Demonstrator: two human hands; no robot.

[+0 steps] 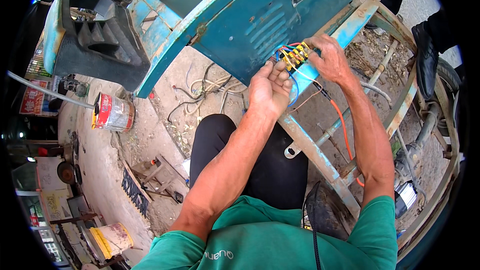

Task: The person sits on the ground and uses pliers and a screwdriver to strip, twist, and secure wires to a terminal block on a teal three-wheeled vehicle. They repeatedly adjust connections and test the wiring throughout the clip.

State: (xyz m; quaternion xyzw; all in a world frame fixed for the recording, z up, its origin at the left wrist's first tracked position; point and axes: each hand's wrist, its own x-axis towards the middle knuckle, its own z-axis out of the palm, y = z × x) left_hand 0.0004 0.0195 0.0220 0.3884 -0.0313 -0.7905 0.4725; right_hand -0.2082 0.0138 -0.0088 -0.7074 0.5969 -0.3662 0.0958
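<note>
A yellow and black terminal block (pixel 296 56) with several coloured wires sits against a teal metal panel (pixel 240 27), above the rusty blue frame rail (pixel 352 30). My right hand (pixel 328 59) has its thumb and forefinger closed on the block's right end. At its left end my left hand (pixel 271 86) is closed, fingertips bunched among the wires; what lies between them is hidden. A blue wire (pixel 297 90) loops down beside my left hand. From below the block an orange cable (pixel 343 127) runs down past my right forearm.
Loose cables (pixel 207 89) lie on the dirt floor left of my knee. A red and white bucket (pixel 114 112) and a dark plastic part (pixel 100 45) are at the left. Another person's black shoe (pixel 425 60) stands by the frame at the right.
</note>
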